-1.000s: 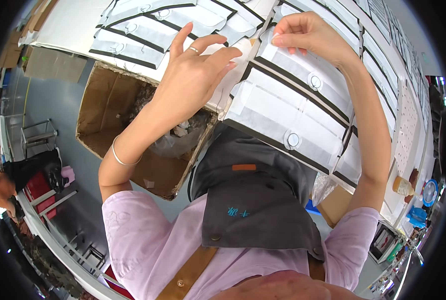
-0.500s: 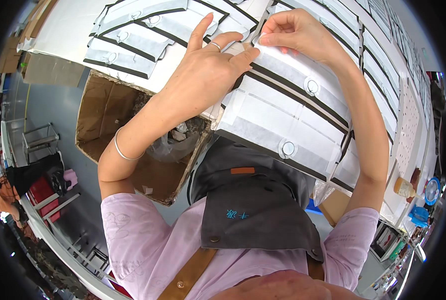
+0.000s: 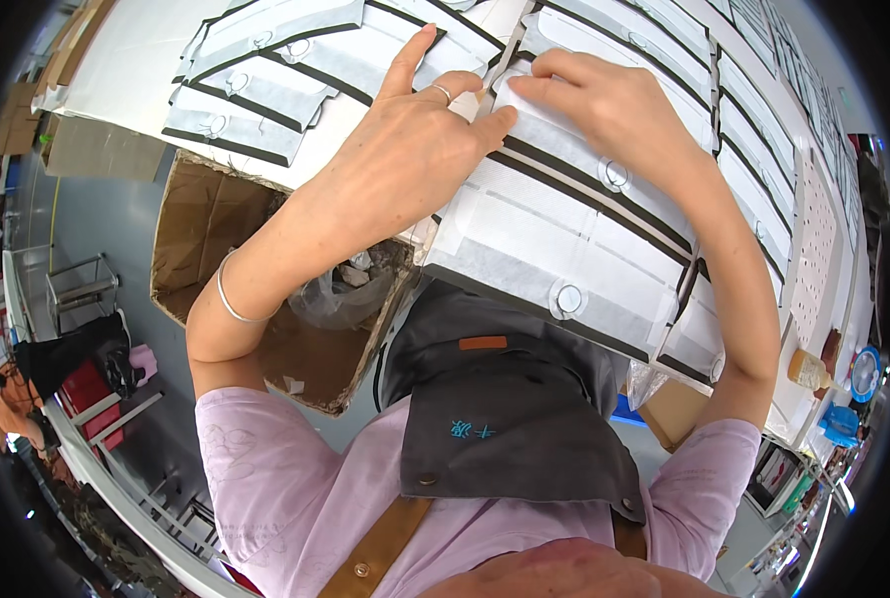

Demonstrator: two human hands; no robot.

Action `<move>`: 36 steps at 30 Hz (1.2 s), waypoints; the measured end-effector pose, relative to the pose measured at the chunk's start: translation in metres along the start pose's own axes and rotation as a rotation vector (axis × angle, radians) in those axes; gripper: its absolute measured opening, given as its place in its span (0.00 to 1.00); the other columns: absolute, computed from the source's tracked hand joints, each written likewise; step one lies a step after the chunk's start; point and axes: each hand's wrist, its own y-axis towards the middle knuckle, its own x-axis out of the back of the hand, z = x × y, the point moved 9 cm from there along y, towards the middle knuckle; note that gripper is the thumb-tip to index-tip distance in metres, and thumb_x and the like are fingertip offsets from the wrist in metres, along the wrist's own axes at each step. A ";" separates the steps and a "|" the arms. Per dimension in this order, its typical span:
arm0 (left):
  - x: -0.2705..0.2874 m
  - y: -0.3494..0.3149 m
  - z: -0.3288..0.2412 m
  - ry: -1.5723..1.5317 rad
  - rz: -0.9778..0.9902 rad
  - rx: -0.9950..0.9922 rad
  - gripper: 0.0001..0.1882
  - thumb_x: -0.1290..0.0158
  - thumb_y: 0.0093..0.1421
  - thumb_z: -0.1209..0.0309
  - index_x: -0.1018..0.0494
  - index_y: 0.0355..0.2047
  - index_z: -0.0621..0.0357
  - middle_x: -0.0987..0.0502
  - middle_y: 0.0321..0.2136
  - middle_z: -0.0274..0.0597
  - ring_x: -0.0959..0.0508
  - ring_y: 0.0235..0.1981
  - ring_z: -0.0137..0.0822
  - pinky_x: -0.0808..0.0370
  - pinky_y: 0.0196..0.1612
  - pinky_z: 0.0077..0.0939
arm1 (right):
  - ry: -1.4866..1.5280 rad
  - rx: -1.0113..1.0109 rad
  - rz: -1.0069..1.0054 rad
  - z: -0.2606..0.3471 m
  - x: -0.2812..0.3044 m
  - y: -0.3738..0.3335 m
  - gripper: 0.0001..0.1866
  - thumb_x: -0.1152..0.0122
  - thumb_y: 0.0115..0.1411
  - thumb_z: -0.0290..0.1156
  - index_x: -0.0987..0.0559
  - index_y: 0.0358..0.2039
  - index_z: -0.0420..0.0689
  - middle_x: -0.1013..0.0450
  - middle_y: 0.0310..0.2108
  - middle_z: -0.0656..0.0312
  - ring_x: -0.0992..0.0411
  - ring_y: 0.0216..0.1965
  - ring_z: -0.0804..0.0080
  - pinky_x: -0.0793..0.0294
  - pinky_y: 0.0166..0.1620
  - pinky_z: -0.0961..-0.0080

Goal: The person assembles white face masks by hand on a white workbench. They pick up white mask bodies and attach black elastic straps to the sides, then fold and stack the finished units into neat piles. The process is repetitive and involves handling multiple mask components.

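Observation:
White fabric-like panels with black edges and small round clear discs lie in overlapping rows on the table. Across the upper left end of one white panel (image 3: 554,137) both my hands meet. My left hand (image 3: 410,145), with a ring on one finger, has its fingers spread and its thumb against the panel's end. Just right of that thumb, my right hand (image 3: 624,115) is closed in a pinch over the same end; whatever lies between its fingertips is hidden. Nearer to me, another white panel (image 3: 520,224) with a round disc (image 3: 566,299) lies flat along the front edge.
More panels (image 3: 250,110) are fanned out at the upper left. An open cardboard box (image 3: 200,214) holding crumpled plastic stands below the table's left edge. At the right are a perforated white board (image 3: 814,234), a bottle with yellowish contents (image 3: 809,372) and a blue container (image 3: 839,426).
My right hand has come down slightly toward me, its fingers now lower over the panel's end. My left hand stays nearly in place, its thumb tip still by that end.

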 end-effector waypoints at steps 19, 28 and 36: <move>-0.009 0.012 0.049 -0.982 -0.161 0.430 0.32 0.52 0.70 0.71 0.48 0.72 0.55 0.29 0.26 0.33 0.32 0.30 0.25 0.34 0.45 0.21 | 1.196 -0.665 -0.035 -0.027 -0.010 0.003 0.17 0.34 0.62 0.40 0.19 0.47 0.43 0.22 0.32 0.69 0.29 0.29 0.85 0.35 0.27 0.86; -0.027 0.020 0.047 -1.325 -0.035 0.529 0.21 0.47 0.69 0.65 0.32 0.57 0.63 0.19 0.27 0.38 0.23 0.24 0.23 0.29 0.22 0.15 | 1.110 -0.729 -0.111 -0.042 -0.009 0.003 0.12 0.30 0.58 0.39 0.15 0.34 0.43 0.21 0.26 0.68 0.28 0.26 0.84 0.34 0.27 0.85; -0.035 0.017 0.057 -1.365 -0.015 0.597 0.15 0.47 0.70 0.62 0.22 0.43 0.64 0.17 0.31 0.41 0.18 0.28 0.27 0.28 0.22 0.15 | 1.094 -0.700 -0.136 -0.047 -0.010 0.007 0.12 0.31 0.60 0.35 0.17 0.42 0.42 0.20 0.29 0.68 0.28 0.25 0.85 0.35 0.26 0.87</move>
